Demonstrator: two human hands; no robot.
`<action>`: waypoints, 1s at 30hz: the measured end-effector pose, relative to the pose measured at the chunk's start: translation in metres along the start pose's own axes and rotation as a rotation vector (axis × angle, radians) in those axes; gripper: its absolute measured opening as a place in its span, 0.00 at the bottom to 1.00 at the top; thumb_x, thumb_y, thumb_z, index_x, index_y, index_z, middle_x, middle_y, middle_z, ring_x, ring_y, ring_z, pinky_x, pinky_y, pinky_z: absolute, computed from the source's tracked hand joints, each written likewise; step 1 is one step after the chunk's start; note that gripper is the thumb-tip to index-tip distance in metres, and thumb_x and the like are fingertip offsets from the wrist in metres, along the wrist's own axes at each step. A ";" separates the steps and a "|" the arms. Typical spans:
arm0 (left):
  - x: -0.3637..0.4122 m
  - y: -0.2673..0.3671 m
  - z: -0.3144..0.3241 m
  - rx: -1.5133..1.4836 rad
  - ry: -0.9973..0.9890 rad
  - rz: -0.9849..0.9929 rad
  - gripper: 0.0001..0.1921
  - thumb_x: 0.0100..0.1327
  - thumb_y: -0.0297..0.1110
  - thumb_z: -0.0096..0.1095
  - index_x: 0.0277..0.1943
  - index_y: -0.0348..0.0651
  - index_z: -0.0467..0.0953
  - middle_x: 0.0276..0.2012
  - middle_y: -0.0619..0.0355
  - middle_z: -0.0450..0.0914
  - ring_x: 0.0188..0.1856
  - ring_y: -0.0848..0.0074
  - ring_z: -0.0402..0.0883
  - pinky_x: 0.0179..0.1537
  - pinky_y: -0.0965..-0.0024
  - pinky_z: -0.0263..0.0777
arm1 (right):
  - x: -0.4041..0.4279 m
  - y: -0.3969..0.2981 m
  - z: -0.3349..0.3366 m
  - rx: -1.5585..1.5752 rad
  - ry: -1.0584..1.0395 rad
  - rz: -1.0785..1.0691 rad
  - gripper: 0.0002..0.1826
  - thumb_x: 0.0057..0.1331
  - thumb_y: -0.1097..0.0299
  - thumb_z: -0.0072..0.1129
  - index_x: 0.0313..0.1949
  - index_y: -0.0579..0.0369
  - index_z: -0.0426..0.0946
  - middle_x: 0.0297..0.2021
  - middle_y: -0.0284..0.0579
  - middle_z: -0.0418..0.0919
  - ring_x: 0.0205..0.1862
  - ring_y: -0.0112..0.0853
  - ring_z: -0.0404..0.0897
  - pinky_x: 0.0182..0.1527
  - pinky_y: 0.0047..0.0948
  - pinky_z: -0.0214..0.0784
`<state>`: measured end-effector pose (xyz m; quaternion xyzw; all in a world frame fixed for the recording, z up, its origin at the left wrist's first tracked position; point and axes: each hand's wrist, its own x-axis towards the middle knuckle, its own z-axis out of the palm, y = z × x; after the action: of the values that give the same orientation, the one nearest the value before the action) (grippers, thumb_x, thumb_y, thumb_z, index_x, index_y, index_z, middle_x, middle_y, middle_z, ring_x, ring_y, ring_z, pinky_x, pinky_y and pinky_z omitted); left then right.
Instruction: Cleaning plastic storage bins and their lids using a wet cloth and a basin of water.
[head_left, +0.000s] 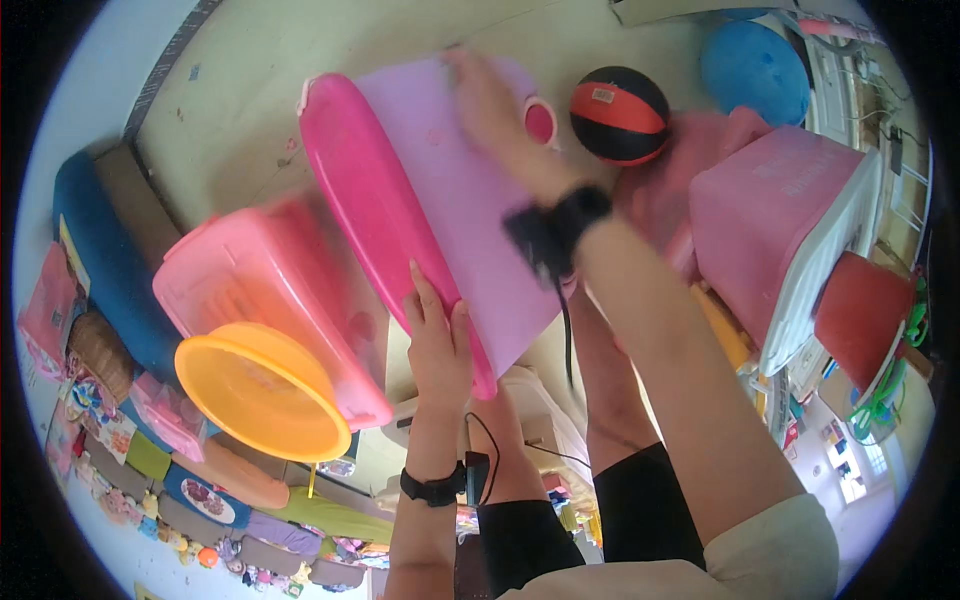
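A large plastic piece with a lilac flat side (450, 187) and a rounded bright pink edge (375, 195) lies before me, seemingly a storage box or its lid. My left hand (439, 337) rests on the pink edge near its lower end, fingers spread. My right hand (480, 90) is blurred over the upper part of the lilac side; whether it holds something small cannot be made out. A pink ring-shaped part (540, 122) sits at the lilac side's right edge. Both wrists wear black bands with devices and cables.
At left, a yellow basin (262, 397) leans on a translucent pink box (255, 277). To the right are a black and red basketball (619, 115), a blue ball (756, 73), a pink container with white rim (772, 217) and a red stool-like object (862, 319). Soft toys line the lower left.
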<state>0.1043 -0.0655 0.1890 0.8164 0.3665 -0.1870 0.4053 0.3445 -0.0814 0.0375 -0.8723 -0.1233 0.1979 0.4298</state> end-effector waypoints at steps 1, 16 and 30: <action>-0.001 0.001 0.001 0.008 0.014 -0.003 0.34 0.70 0.35 0.48 0.74 0.42 0.43 0.59 0.38 0.63 0.49 0.46 0.76 0.44 0.56 0.75 | -0.026 -0.026 0.017 0.114 0.026 -0.142 0.20 0.66 0.76 0.41 0.56 0.54 0.72 0.55 0.55 0.74 0.59 0.48 0.71 0.59 0.40 0.65; 0.000 -0.002 0.015 0.045 0.092 0.116 0.35 0.70 0.36 0.50 0.74 0.43 0.43 0.59 0.39 0.63 0.45 0.53 0.78 0.41 0.60 0.75 | -0.046 0.043 -0.003 -0.145 0.249 -0.002 0.23 0.66 0.79 0.39 0.61 0.70 0.61 0.62 0.66 0.62 0.65 0.55 0.61 0.67 0.46 0.54; -0.002 0.014 0.018 -0.015 0.064 0.063 0.33 0.72 0.37 0.47 0.74 0.42 0.43 0.60 0.37 0.62 0.53 0.50 0.73 0.52 0.58 0.70 | -0.088 0.026 -0.012 0.003 0.170 0.044 0.24 0.68 0.75 0.38 0.63 0.66 0.61 0.64 0.66 0.60 0.68 0.56 0.58 0.70 0.46 0.49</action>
<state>0.1132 -0.0857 0.1865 0.8300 0.3549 -0.1451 0.4049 0.2731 -0.1392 0.0444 -0.8878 -0.0669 0.1330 0.4354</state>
